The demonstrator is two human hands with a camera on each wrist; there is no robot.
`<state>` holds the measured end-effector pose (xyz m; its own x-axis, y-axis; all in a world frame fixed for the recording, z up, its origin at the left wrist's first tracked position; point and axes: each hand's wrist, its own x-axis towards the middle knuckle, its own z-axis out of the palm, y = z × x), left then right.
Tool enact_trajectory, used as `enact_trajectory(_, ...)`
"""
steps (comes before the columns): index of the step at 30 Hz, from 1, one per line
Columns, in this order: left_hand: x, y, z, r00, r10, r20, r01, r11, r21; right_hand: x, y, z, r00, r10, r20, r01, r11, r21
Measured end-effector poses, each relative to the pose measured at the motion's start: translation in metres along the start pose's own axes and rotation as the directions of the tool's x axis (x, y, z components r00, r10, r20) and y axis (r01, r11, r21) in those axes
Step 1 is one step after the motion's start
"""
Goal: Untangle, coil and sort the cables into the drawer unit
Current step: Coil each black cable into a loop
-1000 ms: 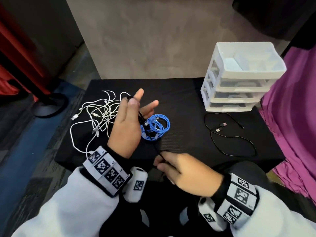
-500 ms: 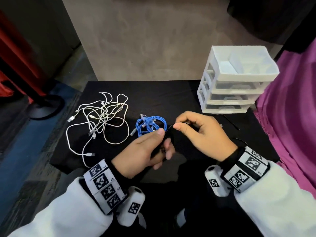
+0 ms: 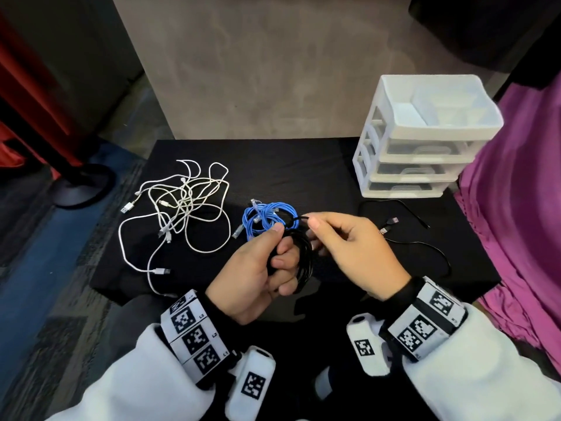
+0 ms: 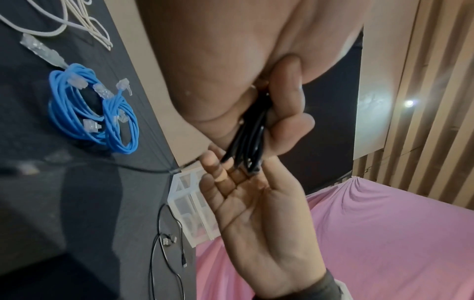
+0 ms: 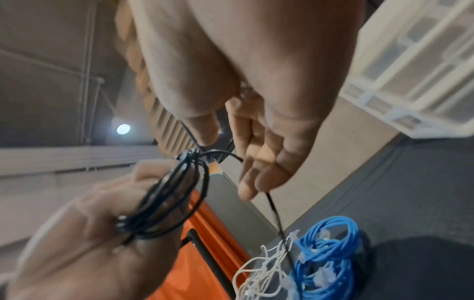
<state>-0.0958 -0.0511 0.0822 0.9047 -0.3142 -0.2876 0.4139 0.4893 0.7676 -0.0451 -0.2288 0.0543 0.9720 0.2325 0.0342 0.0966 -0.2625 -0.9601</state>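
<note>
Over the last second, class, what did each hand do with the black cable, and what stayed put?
The left hand dropped from raised, fingers spread, to gripping the coiled black cable. The right hand moved from the table's near edge up toward the blue cables, pinching the cable's free end. The white cables, blue cables, second black cable and drawer unit did not visibly move.

We saw a black cable wound into a small coil of several loops, gripped in the left hand, with its free end pinched by the right hand just beside the coil. A blue cable bundle lay coiled on the black table, between a loose tangle of white cables and a second black cable sprawled in front of the drawer unit. That white three-drawer unit stood at the table's far right corner, drawers closed.
</note>
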Motion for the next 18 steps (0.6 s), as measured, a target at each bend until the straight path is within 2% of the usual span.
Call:
enact_trajectory(3,0.002,0.002,0.001,0.999,0.033,-0.018,-0.034,0.998,-0.050,-0.013,-0.007,0.002,0.968,-0.044,0.249,0.029,0.997,0.065)
enact_trajectory(5,0.003,0.004,-0.001,0.998,0.049,-0.028,-0.051,0.994,-0.095,-0.019,-0.006,0.005,0.947,-0.041,0.318,0.021,0.998,0.066)
enact_trajectory(8,0.005,0.003,-0.001,0.994,0.090,-0.061,-0.093,0.994,-0.060,-0.020,0.000,0.012,0.961,-0.019,0.276,-0.017,0.992,0.125)
enact_trajectory(11,0.009,-0.005,0.006,0.973,0.196,-0.122,-0.176,0.971,0.160,-0.020,-0.002,0.020,0.986,0.000,0.165,-0.049,0.955,0.292)
enact_trajectory(15,0.015,-0.013,0.016,0.901,0.375,-0.218,-0.278,0.885,0.374,-0.019,-0.004,0.027,0.999,0.023,0.042,-0.038,0.905,0.424)
enact_trajectory(18,0.014,-0.016,0.017,0.841,0.474,-0.260,-0.321,0.825,0.465,-0.019,-0.010,0.030,0.999,0.017,0.027,-0.027,0.888,0.459)
